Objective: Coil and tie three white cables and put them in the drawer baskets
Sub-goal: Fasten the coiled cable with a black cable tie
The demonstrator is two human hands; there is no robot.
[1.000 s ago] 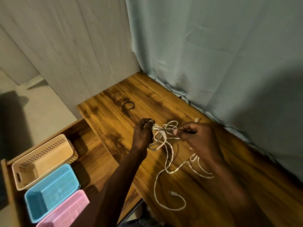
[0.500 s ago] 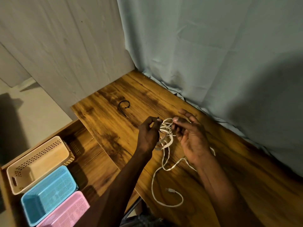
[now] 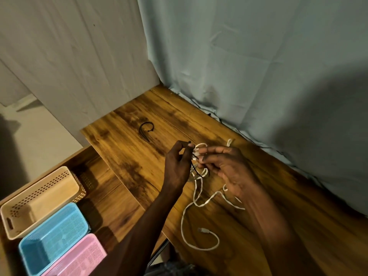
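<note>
Cable: white cable point(image 3: 196, 198) with a braided look, part gathered into small loops between the two hands above the desk point(image 3: 127, 156), the rest trailing down in loose curves onto the wood.
Cable end: plug point(image 3: 202, 230) lies flat on the desk near the front edge, inside a wide open loop of the same cable.
Left hand: left hand point(image 3: 177, 166) has thumb and forefinger pinched on the end of a thin black tie point(image 3: 196, 171), which curves down beside the loops.
Right hand: right hand point(image 3: 227, 166) holds the bunched loops with curled fingertips, palm turned upward.
Spare tie: second black tie point(image 3: 146, 131) lies curled on the desk, well apart from the hands, toward the far left corner.
Drawer: open drawer point(image 3: 103, 188) sits below the desk's left edge, holding a beige basket point(image 3: 39, 200), a blue basket point(image 3: 53, 238) and a pink basket point(image 3: 77, 257) in a row, touching side to side.
Edges: grey curtain point(image 3: 249, 66) hangs along the desk's far side; pale wall panel point(image 3: 69, 56) closes the left rear.
Open room: bare wood lies between the spare tie and the drawer, and bare drawer floor lies right of the baskets.
</note>
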